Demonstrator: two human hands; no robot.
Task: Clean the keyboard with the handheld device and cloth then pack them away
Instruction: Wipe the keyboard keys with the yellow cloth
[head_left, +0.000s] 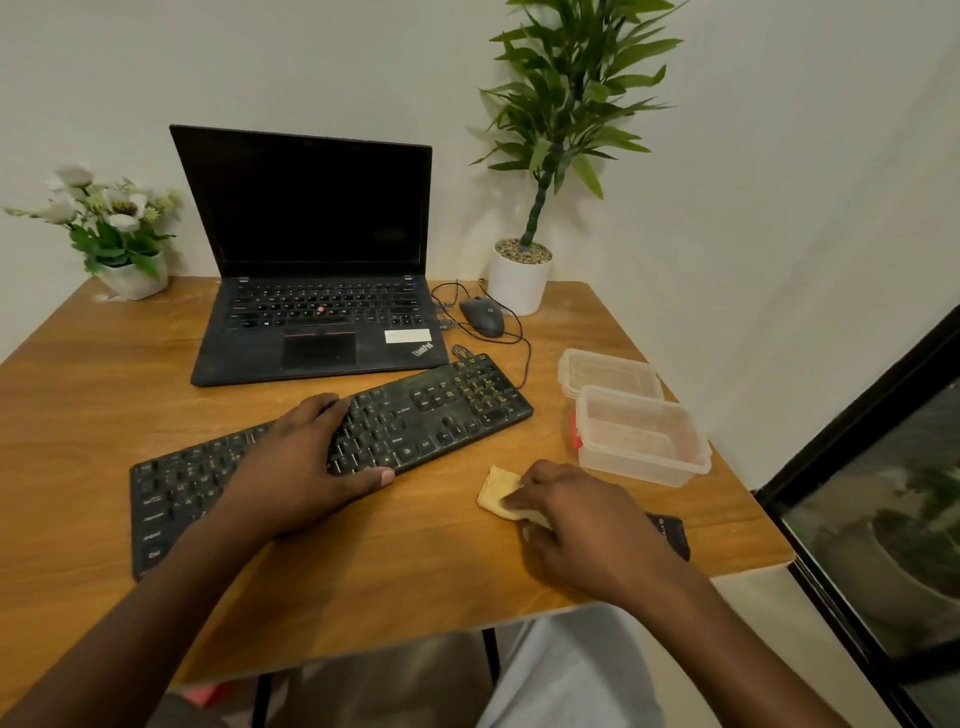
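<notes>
A dusty black keyboard (441, 410) lies slanted across the middle of the wooden table (104, 395). My left hand (306, 462) grips its middle, fingers over the keys and thumb at the front edge. A folded yellow cloth (496, 491) lies on the table to the right of the keyboard. My right hand (576, 525) lies over it and pinches its near side. A black handheld device (672, 532) lies near the table's right edge, mostly hidden behind my right hand.
An open black laptop (317, 332) stands behind the keyboard, with a wired mouse (483, 317) at its right. A clear plastic container (641, 441) and its lid (608, 371) sit at the right. Potted plant (519, 280) and flower pot (135, 278) occupy the back corners.
</notes>
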